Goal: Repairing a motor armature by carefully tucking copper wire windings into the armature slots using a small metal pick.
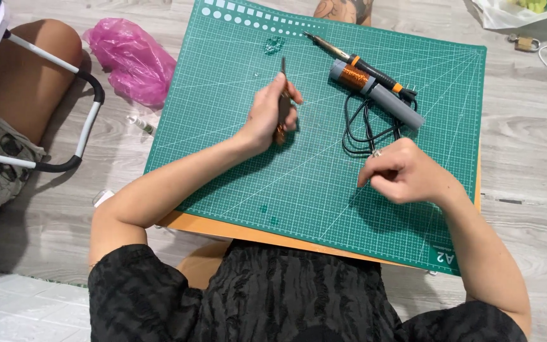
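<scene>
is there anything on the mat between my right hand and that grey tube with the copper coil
Only the black cable. Its loops lie on the green mat between your right hand and the grey tube with the copper coil. Nothing else visible stands between them.

Floor [527,133]: grey wood-look planks, evenly lit. Green gridded cutting mat [324,209] lies under the hands, orange board [197,226] beneath it. Pink plastic bag [131,58] left of the hands; white-and-black tube frame [87,114] further left.

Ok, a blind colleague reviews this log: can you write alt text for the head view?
Seen from above, a person's left hand holds a slim pointed tool on a green cutting mat, while the right hand rests beside black wires. A soldering iron and a grey tube wound with copper wire lie further up the mat.
</scene>
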